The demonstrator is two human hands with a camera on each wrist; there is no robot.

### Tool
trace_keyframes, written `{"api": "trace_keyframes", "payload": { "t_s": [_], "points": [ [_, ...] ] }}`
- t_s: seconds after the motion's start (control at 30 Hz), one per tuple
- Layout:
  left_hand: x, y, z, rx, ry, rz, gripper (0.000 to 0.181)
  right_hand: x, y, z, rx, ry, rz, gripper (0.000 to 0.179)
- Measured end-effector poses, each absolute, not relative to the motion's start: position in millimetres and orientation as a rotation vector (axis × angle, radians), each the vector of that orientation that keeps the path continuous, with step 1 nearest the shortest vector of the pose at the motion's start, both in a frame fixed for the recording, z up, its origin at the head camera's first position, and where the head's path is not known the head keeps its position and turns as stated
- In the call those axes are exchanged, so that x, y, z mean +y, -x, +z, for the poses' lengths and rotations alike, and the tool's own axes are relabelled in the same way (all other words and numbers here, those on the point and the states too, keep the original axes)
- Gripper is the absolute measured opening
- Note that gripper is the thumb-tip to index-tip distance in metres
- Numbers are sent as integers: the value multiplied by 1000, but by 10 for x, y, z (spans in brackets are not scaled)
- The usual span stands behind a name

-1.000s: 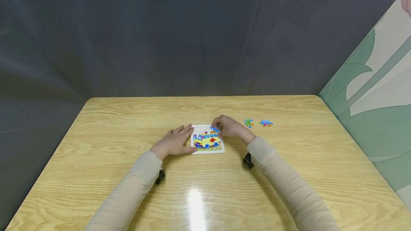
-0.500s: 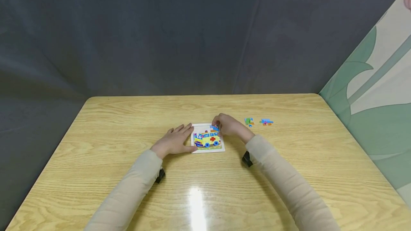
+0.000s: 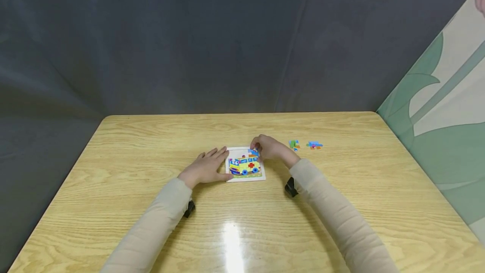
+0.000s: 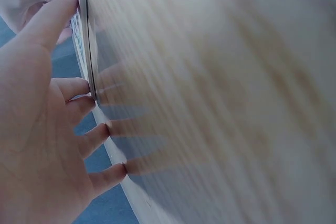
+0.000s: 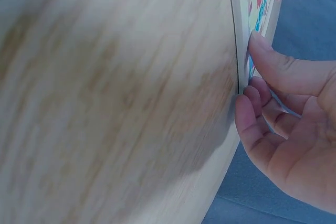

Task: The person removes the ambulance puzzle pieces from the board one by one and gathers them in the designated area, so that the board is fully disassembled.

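A small jigsaw puzzle in a white tray frame point(image 3: 250, 180) lies on the table, its picture a yellow ambulance point(image 3: 244, 166) with a red cross. Bare white backing shows at the upper left of the picture. My left hand point(image 3: 204, 168) is spread along the left edge, thumb on the lower left corner and fingertips at the upper left. At the upper right corner, my right hand point(image 3: 270, 148) has curled fingers and pinches a blue puzzle piece point(image 3: 253, 153), mostly covered by the fingers. In the right wrist view the thumb point(image 5: 286, 72) touches the frame's edge.
Right of the frame lie loose puzzle pieces: a green and blue group point(image 3: 293, 144) and a blue and orange group point(image 3: 314, 145). Behind the wooden table point(image 3: 151, 138) hangs a dark curtain point(image 3: 197, 45). A leaf-patterned panel point(image 3: 451, 108) stands at the right.
Hardly anything differs. Both hands keep their places on the puzzle, with only slight motion at the right fingers, and the loose pieces have not moved.
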State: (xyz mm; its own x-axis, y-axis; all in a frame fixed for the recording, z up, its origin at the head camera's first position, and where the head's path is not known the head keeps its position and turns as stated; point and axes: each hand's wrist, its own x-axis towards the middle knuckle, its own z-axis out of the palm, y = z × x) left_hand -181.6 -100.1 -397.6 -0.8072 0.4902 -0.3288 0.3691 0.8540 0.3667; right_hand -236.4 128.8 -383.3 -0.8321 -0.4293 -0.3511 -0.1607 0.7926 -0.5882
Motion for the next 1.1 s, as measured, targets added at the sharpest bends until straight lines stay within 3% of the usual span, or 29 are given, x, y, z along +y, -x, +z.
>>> {"api": "trace_keyframes", "payload": {
  "t_s": [1.1],
  "points": [
    [-995, 1821, -3995, 2619, -626, 384, 83, 1381, 2336, -3861, 2537, 653, -831, 32]
  ]
}}
